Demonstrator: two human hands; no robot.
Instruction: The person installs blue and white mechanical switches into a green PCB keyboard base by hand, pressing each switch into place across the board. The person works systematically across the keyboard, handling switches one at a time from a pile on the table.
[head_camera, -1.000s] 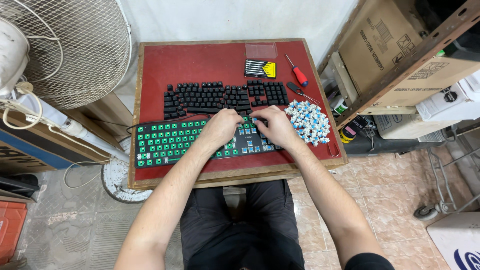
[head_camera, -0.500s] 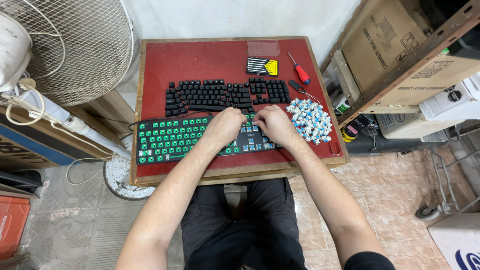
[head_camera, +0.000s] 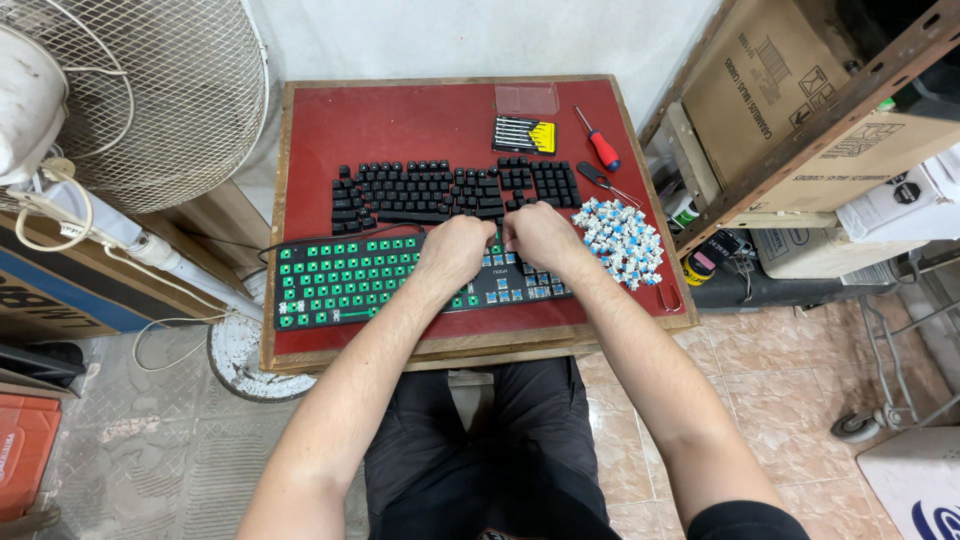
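Far left of the grip, a wire fan guard (head_camera: 150, 90) is seen beside the red worktop (head_camera: 400, 120). The stripped keyboard (head_camera: 350, 280), its green plate exposed, lies under both hands. The left hand (head_camera: 455, 250) and right hand (head_camera: 540, 235) are curled close together over its middle; what each grip pinches cannot be told. Just behind the grip rest the black keycaps (head_camera: 420, 190). Right of the grip lies a pile of blue-white switches (head_camera: 620, 240), behind them a red screwdriver (head_camera: 600, 145). Farther right, brown cardboard boxes (head_camera: 770, 90) with dark printed labels stand on shelving.
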